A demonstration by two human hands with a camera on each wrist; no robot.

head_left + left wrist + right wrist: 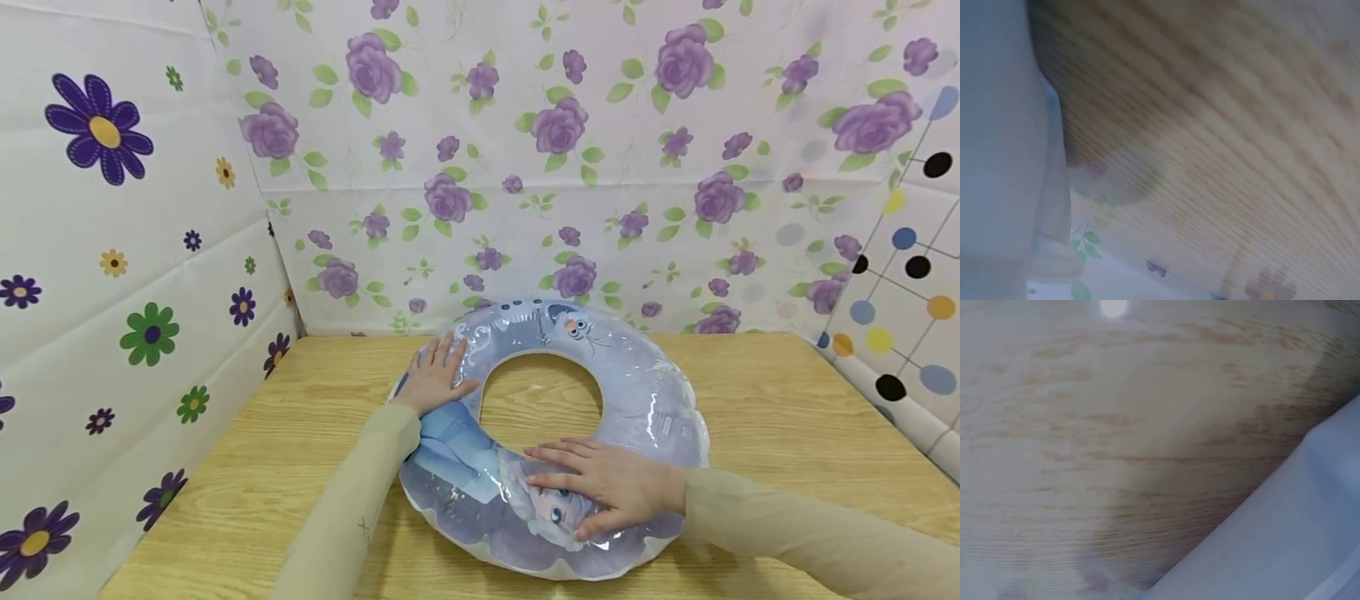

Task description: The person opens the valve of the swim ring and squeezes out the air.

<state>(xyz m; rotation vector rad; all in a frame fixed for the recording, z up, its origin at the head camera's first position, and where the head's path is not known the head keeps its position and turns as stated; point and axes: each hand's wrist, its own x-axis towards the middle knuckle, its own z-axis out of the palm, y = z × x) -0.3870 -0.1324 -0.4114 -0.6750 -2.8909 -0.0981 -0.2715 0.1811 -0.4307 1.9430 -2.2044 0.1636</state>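
An inflated swim ring (pixel 645 375), pale purple and glossy with printed cartoon figures, lies on the wooden table in the head view. My left hand (pixel 437 377) rests on its left side, fingers spread and pointing away from me. On the near right part lies my right hand (pixel 611 483), palm down with fingers stretched to the left over a printed face. Through the ring's round hole the tabletop shows. In the left wrist view the pale edge of the ring (pixel 1004 156) fills the left side; the right wrist view has it (pixel 1285 531) at lower right.
The wooden table (pixel 300 467) extends on both sides of the ring. Behind it hangs a cloth (pixel 510 242) with purple roses. A flower-print cloth (pixel 150 233) stands at the left, a dotted one (pixel 915 317) at the right.
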